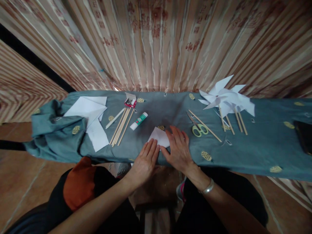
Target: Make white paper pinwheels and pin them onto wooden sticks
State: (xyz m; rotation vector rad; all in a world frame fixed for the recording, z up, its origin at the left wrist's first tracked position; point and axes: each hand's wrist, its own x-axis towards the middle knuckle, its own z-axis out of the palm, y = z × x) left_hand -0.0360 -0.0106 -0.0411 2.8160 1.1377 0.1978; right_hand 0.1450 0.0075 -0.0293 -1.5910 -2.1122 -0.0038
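A small folded piece of white paper (159,136) lies near the front edge of the cloth-covered table. My left hand (145,160) rests on its lower left part, fingers stretched out and side by side. On the paper's right edge lies my right hand (177,148), its fingers spread and the thumb reaching toward the left fingertips. Part of the paper is hidden under both hands. Just right of my right hand are scissors (198,128) with green handles and a single wooden stick (206,126). A glue stick (138,121) lies beyond my left hand.
Several wooden sticks (120,126) lie at the left below a small open red box (130,100) of metal pins. White paper sheets (94,112) are further left. Several white paper pinwheels (227,97) on sticks lie at the right. A dark phone-like object (303,136) is at the far right.
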